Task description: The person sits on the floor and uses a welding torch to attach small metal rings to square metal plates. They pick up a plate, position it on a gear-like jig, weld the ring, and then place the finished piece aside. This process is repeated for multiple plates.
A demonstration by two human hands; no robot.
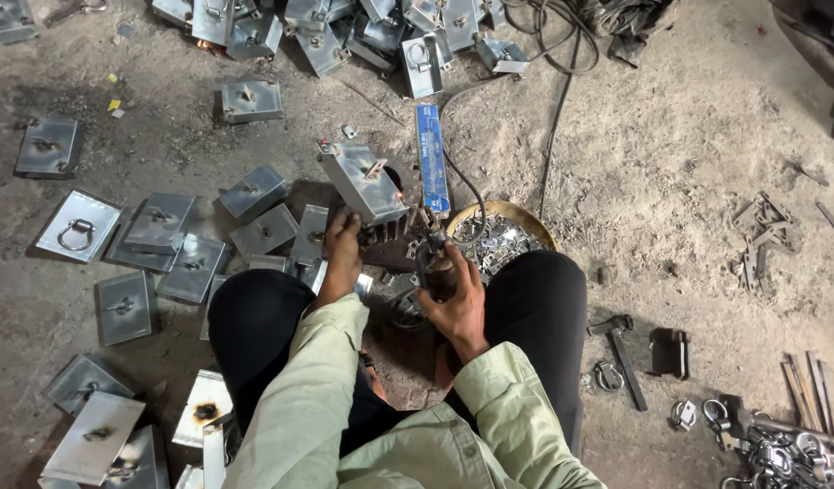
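left hand (342, 243): fingers curled round the lower edge of a tilted grey sheet-metal box lid with a small welded lug (364, 181), propped on a dark ribbed block (388, 232).
right hand (455, 303): fingers wrapped tight round a dark welding electrode holder (431, 255), tip close to the lid's lower right corner, small red glow there.
cable: black cable (467, 186) runs up from the holder.
nearby: round pan of small metal bits (498, 237) just right of the holder; blue flat electrode packet (431, 156) beside the lid; matching grey lids (192, 244) scattered on the dirt floor to the left.
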